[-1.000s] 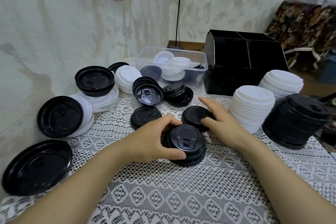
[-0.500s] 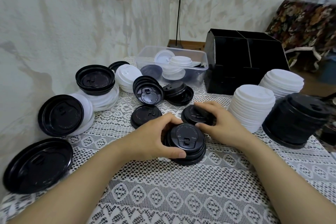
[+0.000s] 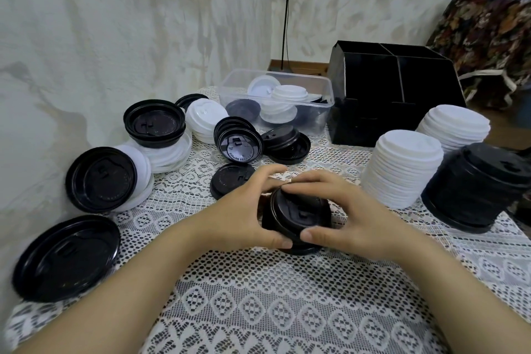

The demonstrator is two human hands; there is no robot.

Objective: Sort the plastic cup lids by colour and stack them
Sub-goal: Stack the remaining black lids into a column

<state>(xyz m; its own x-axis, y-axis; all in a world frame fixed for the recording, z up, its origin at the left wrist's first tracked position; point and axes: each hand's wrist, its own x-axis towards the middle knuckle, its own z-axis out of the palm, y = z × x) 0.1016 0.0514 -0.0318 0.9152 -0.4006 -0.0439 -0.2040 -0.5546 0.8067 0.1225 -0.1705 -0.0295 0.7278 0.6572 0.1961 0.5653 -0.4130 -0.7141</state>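
Observation:
A short stack of small black lids (image 3: 297, 217) sits at the middle of the lace-covered table (image 3: 258, 310). My left hand (image 3: 244, 210) grips its left side, thumb at the front. My right hand (image 3: 344, 213) curls round its right side and top. Just behind lies a single black lid (image 3: 227, 181). More black lids lean in a row (image 3: 238, 144) and pile up (image 3: 287, 144) further back. Big black lids (image 3: 100, 178) (image 3: 66, 259) (image 3: 155, 122) and white lids (image 3: 204, 119) crowd the left. Tall white stacks (image 3: 402, 169) (image 3: 454, 126) and a tall black stack (image 3: 477, 187) stand at the right.
A clear plastic tub (image 3: 275, 103) with white and dark lids stands at the back, next to a black divided organiser (image 3: 388, 95). The wall runs close along the table's left side. A patterned seat (image 3: 488, 37) is at the far right.
My right hand lifted a small black lid from behind the stack and brought it onto the stack my left hand holds. Both hands now close round that stack.

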